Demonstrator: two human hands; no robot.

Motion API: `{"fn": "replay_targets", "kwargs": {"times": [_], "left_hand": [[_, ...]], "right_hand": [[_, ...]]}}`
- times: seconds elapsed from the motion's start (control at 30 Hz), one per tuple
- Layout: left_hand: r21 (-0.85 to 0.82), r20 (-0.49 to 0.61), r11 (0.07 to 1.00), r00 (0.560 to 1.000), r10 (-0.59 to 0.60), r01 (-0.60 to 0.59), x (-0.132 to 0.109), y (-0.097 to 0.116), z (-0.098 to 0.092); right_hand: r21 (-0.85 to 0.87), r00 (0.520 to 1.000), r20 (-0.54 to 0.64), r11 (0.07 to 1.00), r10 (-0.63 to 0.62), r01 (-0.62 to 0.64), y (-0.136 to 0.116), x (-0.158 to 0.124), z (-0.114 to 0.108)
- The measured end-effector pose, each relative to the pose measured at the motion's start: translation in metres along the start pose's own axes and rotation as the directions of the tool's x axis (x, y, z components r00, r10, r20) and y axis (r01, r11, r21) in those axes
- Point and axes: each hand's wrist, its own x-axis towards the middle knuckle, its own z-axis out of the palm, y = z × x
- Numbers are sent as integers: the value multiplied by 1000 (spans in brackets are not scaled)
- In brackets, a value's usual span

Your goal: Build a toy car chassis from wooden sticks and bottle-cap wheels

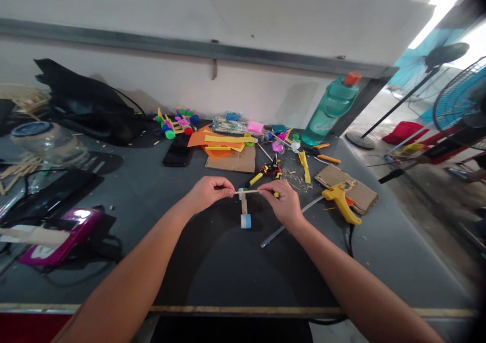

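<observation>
left hand [208,194] and right hand [278,204] pinch inward, just apart.

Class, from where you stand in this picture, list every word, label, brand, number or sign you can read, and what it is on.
No text can be read anywhere.
The green water bottle: any marks too blurred to read.
The magenta case: its white shapes too blurred to read.
The clear plastic packet: any print too small to read.

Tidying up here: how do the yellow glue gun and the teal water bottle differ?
The hot glue gun is opaque yellow; the water bottle is translucent teal with an orange cap. The gun lies against a cardboard piece; the bottle stands upright at the back. The gun trails a black cord; the bottle shows none. Both sit on the right side of the bench.
</observation>
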Motion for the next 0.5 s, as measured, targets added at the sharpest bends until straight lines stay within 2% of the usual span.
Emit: {"fn": "replay_targets", "kwargs": {"times": [0.23, 0.5], "left_hand": [[25, 9, 1000, 1000, 6, -6, 1, -1, 1], [-21, 55, 1000, 998, 7, -6, 0, 0, -3]], "right_hand": [[-2, 1000, 4, 1000, 3, -3, 1, 0, -1], [-3, 1000, 0, 1000, -5, 5, 0, -1, -1]]}}
